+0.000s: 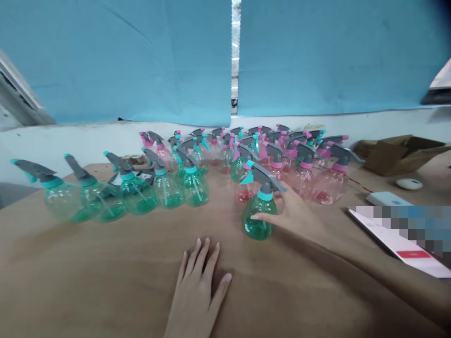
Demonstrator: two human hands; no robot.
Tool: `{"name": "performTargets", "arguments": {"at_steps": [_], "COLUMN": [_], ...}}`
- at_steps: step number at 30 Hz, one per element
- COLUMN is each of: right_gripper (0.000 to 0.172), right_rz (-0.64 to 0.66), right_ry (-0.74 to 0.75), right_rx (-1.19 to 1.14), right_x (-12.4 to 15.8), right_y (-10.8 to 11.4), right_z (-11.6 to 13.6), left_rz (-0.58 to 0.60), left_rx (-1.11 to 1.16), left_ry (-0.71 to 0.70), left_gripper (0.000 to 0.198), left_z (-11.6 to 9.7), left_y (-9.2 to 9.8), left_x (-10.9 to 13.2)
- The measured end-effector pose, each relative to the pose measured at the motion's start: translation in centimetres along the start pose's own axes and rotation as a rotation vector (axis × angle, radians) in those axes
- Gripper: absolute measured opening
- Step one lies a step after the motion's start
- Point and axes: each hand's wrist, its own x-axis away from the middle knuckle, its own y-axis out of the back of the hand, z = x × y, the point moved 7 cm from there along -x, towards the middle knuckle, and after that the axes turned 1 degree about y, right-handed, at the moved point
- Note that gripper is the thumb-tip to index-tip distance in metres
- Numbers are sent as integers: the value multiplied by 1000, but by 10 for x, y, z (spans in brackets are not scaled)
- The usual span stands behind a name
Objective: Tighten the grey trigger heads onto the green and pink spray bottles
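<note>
My right hand is closed around the body of a green spray bottle with a grey and turquoise trigger head; the thumb crosses its front and the other fingers are hidden behind it. Flat on the wooden table, with fingers spread, lies my left hand, touching no bottle. A row of green spray bottles stands on the left. Close behind the held bottle are pink spray bottles with grey and pink heads.
More pink and green bottles crowd the back near the wall. On the right are an open cardboard box, a white mouse, a small white box and a pale flat item with a red label. Blue curtains hang behind.
</note>
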Motion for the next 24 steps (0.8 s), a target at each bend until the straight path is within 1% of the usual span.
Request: {"name": "performTargets", "arguments": {"at_steps": [2,6,10,13,16,19,21,24], "right_gripper": [66,52,51,51,51,54,56,53], "right_rz": [-11,38,-6,-25,-9,27,38,32], "right_ry": [0,26,113,152,123,55,24,6], "right_rx": [89,181,238,275,272,279,290,271], "right_x": [5,6,-5,-18,-34,-50,-59,-69], "right_y": [3,0,-12,-26,-42,-55,-62,-67], "right_z": [-2,8,30,46,56,59,59,57], "left_rz": [-46,-35,-46,-72,-79,-71,-72,-75], "left_rx": [-17,-7,35,79,108,106,87,61], "left_ry": [-8,-73,-117,-140,-170,-176,-166,-175], "left_gripper": [51,56,60,61,65,70,73,76], "left_z": [-1,-2,1,6,12,20,26,32], "left_y": [-1,-1,4,7,9,10,10,6], "left_x": [7,16,20,21,22,22,22,24]}}
